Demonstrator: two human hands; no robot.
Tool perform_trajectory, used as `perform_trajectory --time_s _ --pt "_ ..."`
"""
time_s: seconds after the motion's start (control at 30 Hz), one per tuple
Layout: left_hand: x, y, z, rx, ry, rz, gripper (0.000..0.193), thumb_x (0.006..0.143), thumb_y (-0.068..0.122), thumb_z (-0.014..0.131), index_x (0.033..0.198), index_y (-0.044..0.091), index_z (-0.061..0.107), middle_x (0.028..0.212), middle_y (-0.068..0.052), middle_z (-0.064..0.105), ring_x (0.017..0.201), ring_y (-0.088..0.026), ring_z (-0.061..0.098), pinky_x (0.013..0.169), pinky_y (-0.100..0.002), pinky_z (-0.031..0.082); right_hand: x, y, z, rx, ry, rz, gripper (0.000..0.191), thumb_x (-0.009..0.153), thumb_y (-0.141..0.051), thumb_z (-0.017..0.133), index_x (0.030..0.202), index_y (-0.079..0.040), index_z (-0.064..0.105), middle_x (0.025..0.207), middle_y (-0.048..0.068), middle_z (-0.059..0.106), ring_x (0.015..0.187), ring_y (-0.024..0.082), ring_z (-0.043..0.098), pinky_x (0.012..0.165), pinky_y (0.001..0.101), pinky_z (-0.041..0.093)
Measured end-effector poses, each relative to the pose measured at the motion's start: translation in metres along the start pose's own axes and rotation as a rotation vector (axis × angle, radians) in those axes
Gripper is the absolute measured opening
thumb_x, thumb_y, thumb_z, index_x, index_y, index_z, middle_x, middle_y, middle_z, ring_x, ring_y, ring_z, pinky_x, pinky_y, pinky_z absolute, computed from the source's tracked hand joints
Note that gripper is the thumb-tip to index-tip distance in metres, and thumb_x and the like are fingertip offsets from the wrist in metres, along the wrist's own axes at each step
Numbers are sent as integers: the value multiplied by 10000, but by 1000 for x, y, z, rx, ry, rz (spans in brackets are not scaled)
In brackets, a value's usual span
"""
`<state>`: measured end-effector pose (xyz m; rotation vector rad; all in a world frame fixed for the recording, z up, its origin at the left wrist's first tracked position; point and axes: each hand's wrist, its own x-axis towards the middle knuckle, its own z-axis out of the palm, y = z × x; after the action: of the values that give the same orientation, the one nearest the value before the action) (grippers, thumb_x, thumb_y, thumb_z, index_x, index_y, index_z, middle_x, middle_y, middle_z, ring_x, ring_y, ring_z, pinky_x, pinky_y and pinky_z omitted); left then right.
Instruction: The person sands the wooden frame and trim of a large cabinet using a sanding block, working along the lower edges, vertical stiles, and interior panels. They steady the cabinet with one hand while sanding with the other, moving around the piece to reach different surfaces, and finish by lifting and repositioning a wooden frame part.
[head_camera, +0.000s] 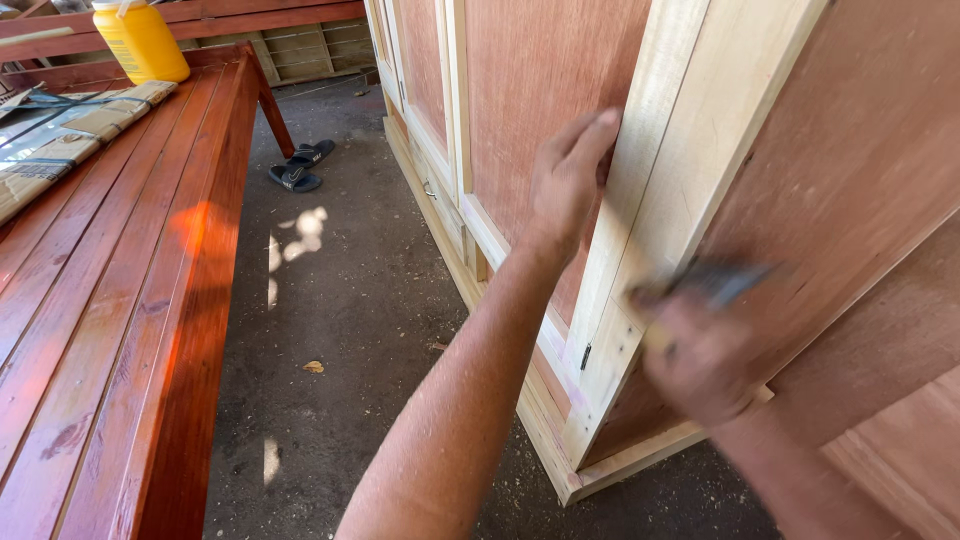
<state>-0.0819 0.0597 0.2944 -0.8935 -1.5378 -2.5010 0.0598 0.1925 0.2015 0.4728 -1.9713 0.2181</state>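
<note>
Nearest the camera, the right hand (700, 355) is blurred at about 4 o'clock, closed around a small dark piece (725, 280), probably sandpaper, pressed to the pale wooden door frame (655, 190); what it is cannot be made out for certain. That frame stile runs long from about 7 o'clock up toward 1 o'clock, tilted, with reddish plywood panels (850, 160) on either side. The left hand (570, 180) rests flat against the stile's edge, fingers straight and together, holding nothing. The cabinet's top is cut off. At 9 o'clock lies a red varnished bench (120, 330) bearing taped cardboard bundles (70, 135). Farther off, at 11 o'clock, stands 1 yellow plastic jug (140, 42), and 2 dark sandals (300, 165) lie on the dirt floor (350, 300).
</note>
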Motion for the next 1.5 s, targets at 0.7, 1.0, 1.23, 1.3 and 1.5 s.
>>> perform_trajectory --time_s 0.7,1.0,1.23,1.3,1.5 --pt "26 52 86 1127 240 742 917 780 825 563 1381 133 607 1323 -250 577 1357 -435 490 1075 -599 471 -69 -16 31 94 -159 54 80 922 -166 699 982 -151 750 763 28 729 569 136 654 505 300 551" --pt "28 45 79 1069 214 784 963 741 822 665 1420 162 489 1308 -247 513 1297 -426 508 1072 -570 496 31 28 -12 18 85 27 118 1096 -128 644 1055 -59 730 914 119 742 662 135 662 568 302 568" --pt "19 48 82 1041 225 759 1016 741 781 683 1480 131 431 1361 -249 483 1297 -406 498 1103 -578 454 -87 -17 40 108 -187 15 69 953 -177 680 989 -181 739 742 16 700 571 125 657 511 293 587" --pt "17 50 82 1031 175 725 993 752 771 695 1481 153 425 1381 -235 478 1312 -417 490 1108 -580 447 -81 -4 35 23 -141 -10 21 930 -192 722 917 -205 732 683 4 689 531 135 636 468 309 558" --pt "14 57 78 1004 140 654 1073 710 691 788 1520 179 307 1465 -300 381 1300 -480 464 1066 -616 426 16 34 3 106 147 -23 69 1088 -98 638 1081 -51 687 968 124 748 759 146 714 632 274 602"
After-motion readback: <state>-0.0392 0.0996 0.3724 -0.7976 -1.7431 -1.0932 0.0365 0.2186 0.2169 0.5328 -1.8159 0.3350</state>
